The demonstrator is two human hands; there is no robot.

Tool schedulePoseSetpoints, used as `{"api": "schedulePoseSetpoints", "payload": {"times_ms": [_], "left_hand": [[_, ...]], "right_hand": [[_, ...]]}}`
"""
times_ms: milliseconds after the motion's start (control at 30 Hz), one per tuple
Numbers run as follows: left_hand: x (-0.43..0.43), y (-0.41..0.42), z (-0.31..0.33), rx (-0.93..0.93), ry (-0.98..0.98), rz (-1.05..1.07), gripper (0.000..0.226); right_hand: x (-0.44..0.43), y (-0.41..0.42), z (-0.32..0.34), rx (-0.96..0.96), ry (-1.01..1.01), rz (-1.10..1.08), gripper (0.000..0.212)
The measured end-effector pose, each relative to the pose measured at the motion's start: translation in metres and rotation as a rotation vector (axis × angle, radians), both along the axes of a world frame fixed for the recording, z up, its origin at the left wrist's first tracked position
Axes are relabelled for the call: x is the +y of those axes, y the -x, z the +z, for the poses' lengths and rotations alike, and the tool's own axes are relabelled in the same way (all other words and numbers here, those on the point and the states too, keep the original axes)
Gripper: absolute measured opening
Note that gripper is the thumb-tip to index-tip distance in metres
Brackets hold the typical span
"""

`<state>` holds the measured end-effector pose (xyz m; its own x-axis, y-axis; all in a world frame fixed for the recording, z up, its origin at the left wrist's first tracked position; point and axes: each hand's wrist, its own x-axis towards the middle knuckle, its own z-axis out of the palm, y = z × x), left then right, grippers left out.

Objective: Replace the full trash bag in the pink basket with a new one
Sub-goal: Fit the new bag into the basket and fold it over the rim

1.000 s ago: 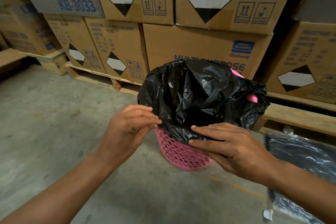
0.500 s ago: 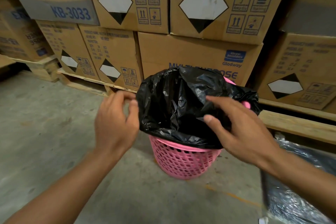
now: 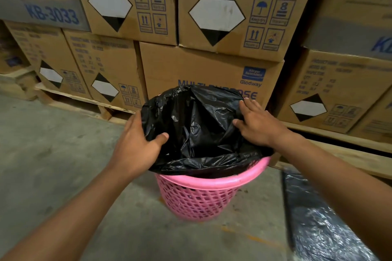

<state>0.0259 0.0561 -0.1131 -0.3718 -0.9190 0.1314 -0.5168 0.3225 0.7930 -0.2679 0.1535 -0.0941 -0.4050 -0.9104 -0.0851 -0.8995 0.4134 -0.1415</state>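
Observation:
A pink lattice basket (image 3: 203,195) stands on the concrete floor in front of stacked cartons. A black trash bag (image 3: 197,131) sits in it, its mouth bunched up above the rim and draped over the near edge. My left hand (image 3: 137,144) grips the bag's left edge, thumb inside and fingers outside. My right hand (image 3: 254,121) lies on the bag's right edge with fingers spread, thumb pressing into the plastic. The inside of the bag is dark and its contents cannot be seen.
Cardboard cartons (image 3: 207,70) on wooden pallets (image 3: 339,150) rise close behind the basket. A shiny dark plastic bag (image 3: 322,224) lies on the floor at the lower right. Bare concrete floor (image 3: 53,165) spreads to the left.
Both hands left the near rim and moved up to the bag's sides; the left now grips the left edge, the right lies on the right edge. The view moved closer.

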Motion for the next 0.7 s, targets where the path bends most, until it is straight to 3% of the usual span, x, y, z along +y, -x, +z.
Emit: {"api": "schedulePoseSetpoints", "payload": {"times_ms": [167,300,433,600,700], "left_hand": [[0.006,-0.001,0.001,-0.029,0.055,0.016,0.061],[0.009,-0.001,0.005,-0.124,0.196,0.035,0.055],[0.003,0.000,0.008,-0.066,0.077,-0.059,0.054],[-0.021,0.014,0.032,-0.180,0.211,0.131,0.062],[-0.047,0.036,0.043,-0.236,0.202,0.027,0.052]], "right_hand": [[-0.005,0.013,0.006,-0.139,0.055,-0.051,0.074],[-0.006,0.021,0.011,-0.356,0.160,-0.143,0.051],[-0.004,0.024,0.014,-0.517,0.185,-0.133,0.042],[-0.019,0.026,0.021,-0.090,0.151,-0.066,0.058],[-0.035,0.018,0.025,0.060,0.231,0.071,0.055]]}}
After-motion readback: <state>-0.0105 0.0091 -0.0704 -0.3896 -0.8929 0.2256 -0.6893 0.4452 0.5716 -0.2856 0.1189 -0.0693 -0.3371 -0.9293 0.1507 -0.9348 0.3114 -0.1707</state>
